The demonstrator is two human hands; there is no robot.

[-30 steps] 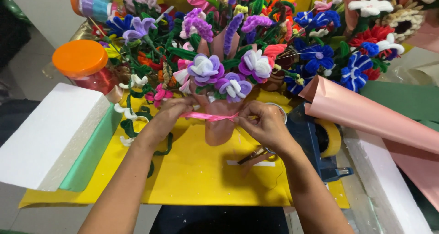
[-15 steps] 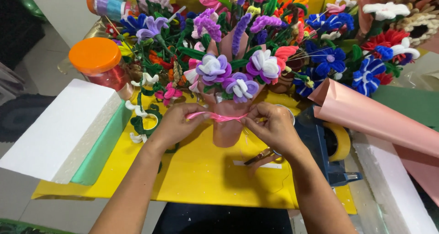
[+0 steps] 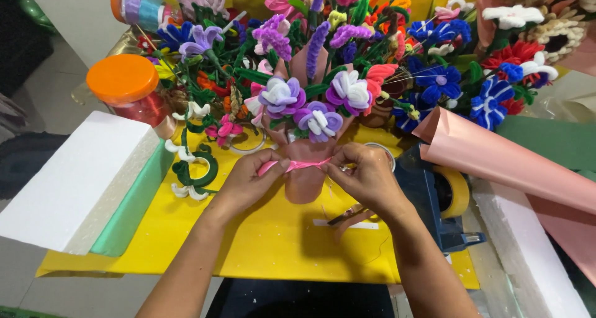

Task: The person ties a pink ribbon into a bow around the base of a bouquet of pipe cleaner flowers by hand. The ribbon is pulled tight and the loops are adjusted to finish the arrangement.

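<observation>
A small bouquet of purple and white pipe-cleaner flowers [image 3: 310,104] stands upright in a pink paper wrap [image 3: 305,182] on the yellow sheet [image 3: 261,243]. A pink ribbon [image 3: 297,165] runs across the wrap's neck. My left hand [image 3: 248,182] pinches the ribbon's left end. My right hand [image 3: 366,175] pinches its right end, just beside the wrap. Both hands sit at the same height, either side of the bouquet.
Many coloured pipe-cleaner flowers [image 3: 434,76] crowd the back. An orange-lidded jar [image 3: 127,88] stands at left, by white foam [image 3: 74,181] and a green block [image 3: 133,206]. A pink paper roll [image 3: 503,159], a blue tape dispenser [image 3: 434,200] and scissors [image 3: 347,215] lie at right.
The hands and bouquet keep their hold and pose. The view has shifted slightly, with the ribbon still pulled taut between both hands.
</observation>
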